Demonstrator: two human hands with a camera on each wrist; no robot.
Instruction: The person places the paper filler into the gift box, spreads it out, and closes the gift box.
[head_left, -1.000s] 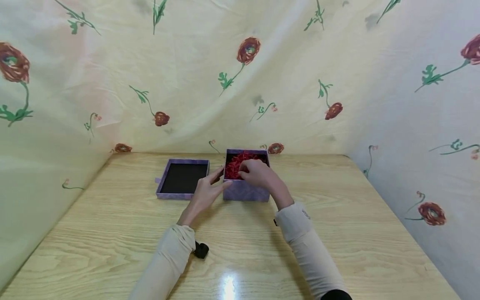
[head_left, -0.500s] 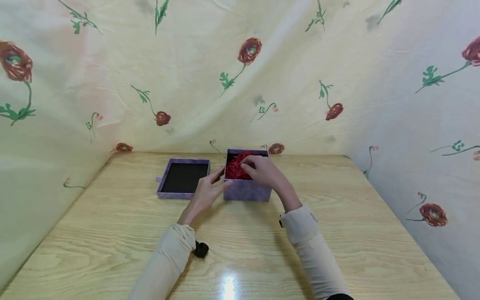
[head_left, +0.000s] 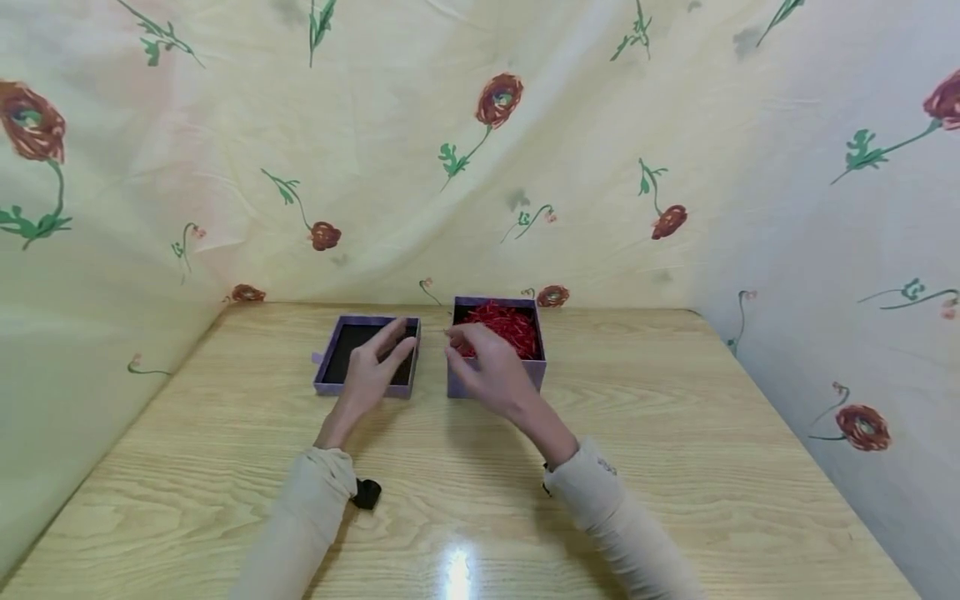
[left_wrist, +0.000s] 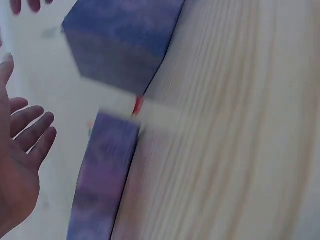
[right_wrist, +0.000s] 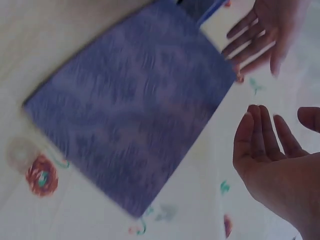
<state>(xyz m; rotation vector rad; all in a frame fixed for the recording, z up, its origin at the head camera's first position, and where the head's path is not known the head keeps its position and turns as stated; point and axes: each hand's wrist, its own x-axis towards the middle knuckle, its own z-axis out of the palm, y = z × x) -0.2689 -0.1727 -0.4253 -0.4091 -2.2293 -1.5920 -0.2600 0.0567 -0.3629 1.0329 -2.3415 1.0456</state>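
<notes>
Apparently, packing of red shreds (head_left: 513, 323) in the box (right_wrist: 135, 105), right of the lid (head_left: 330, 389), is completed; left hand (head_left: 366, 373) by the lid and right hand (head_left: 487, 371) by the box are seen released; a lid grip is judged required.

Purple box (right_wrist: 132, 107) upright, open (red shreds (head_left: 510, 323) inside); lid (head_left: 330, 389) beside.

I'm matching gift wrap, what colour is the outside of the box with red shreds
The box is mottled bluish purple outside, clearest in the right wrist view.
</notes>
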